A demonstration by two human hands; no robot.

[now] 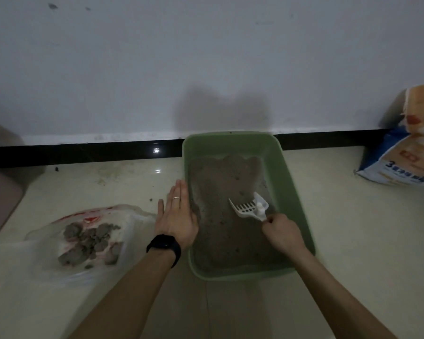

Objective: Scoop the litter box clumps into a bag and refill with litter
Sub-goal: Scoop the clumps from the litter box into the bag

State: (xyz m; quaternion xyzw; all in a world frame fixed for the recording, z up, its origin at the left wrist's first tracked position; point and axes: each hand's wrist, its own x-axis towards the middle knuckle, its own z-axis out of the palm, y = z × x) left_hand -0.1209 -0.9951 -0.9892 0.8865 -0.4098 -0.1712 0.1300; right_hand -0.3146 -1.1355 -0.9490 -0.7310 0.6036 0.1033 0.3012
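I see the green litter box (294, 192) on the tiled floor (353, 241) against the black baseboard (83, 151), grey litter (225, 231) spread across its bottom, and my right hand (280, 232) is closed around the handle of the white slotted scoop (249, 207), whose blade is tilted over the litter. My left hand (178, 217) lies open and flat, fingers together, against the box's left rim, with a black watch (164, 247) on the wrist. To the left lies a clear plastic bag (103, 243) holding grey clumps (88, 241), and a blue-and-orange litter sack (406, 152) stands by the wall at far right.
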